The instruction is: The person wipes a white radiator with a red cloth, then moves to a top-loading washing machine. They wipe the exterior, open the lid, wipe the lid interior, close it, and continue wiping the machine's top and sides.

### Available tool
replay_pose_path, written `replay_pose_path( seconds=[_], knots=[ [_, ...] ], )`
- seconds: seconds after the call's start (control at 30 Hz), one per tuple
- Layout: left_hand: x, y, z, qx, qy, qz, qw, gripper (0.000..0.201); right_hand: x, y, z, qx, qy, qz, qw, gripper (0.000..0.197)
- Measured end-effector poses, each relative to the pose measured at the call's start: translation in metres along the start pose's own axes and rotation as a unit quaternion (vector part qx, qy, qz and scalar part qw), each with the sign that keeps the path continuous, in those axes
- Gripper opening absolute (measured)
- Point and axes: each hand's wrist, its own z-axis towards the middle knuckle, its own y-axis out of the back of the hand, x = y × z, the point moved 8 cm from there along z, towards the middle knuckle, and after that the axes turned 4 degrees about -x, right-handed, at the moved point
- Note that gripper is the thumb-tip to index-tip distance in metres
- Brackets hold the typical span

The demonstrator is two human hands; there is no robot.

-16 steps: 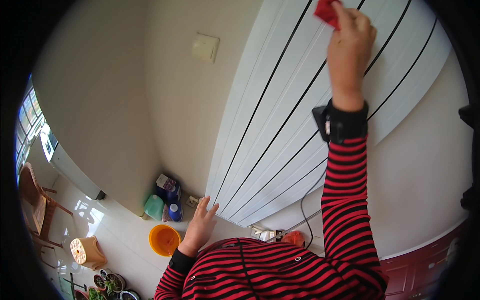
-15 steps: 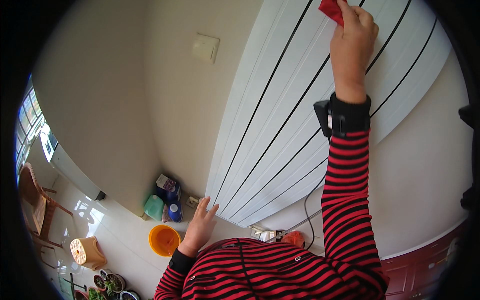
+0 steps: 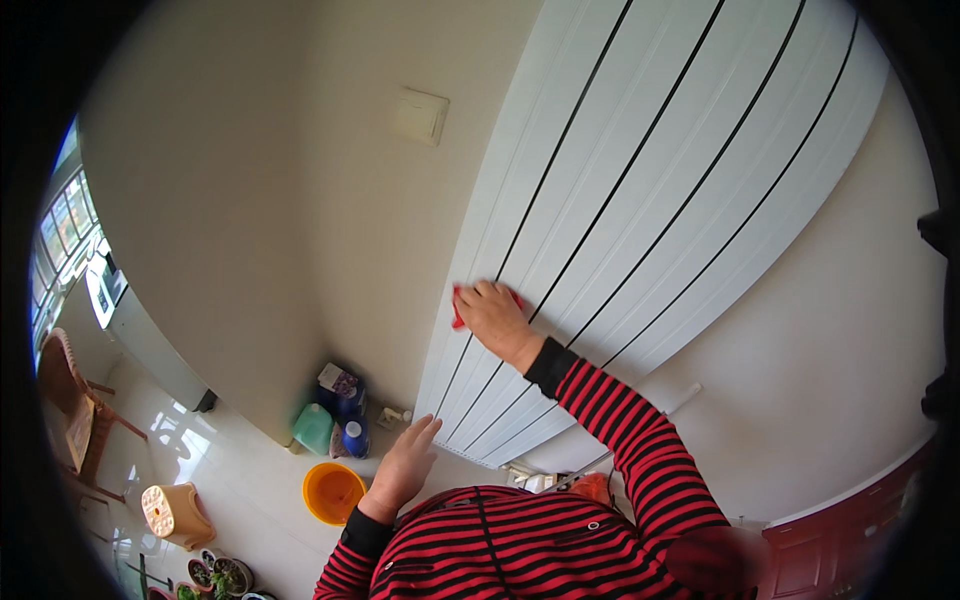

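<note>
Holding red cloth (image 3: 459, 310), right hand (image 3: 495, 318) curled near panel (image 3: 640, 180) edge, room rightward, left hand (image 3: 403, 464) empty, uncurled

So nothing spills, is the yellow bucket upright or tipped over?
Upright: the yellow bucket stands on the tiled floor, its round open mouth facing up.

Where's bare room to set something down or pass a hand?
Pale glossy floor is bare between the beige plastic stool and round orange bucket; the white slatted panel is unobstructed above the right hand on its red cloth. Crowded: green and blue plastic bottles beyond the bucket, potted plants near the stool.
</note>
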Motion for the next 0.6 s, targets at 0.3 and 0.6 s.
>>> replay_pose_path(
  seconds=[0.3, 0.6],
  knots=[
    [0.005, 0.037, 0.045, -0.067, 0.119, -0.378, 0.916, 0.066, 0.005, -0.029, -0.065, 0.026, -0.416, 0.816, 0.401, 0.033],
    [-0.024, -0.008, 0.122, -0.068, 0.156, -0.662, 0.73, 0.046, 0.025, -0.008, -0.08, -0.012, -0.441, 0.797, 0.413, 0.037]
  ],
)
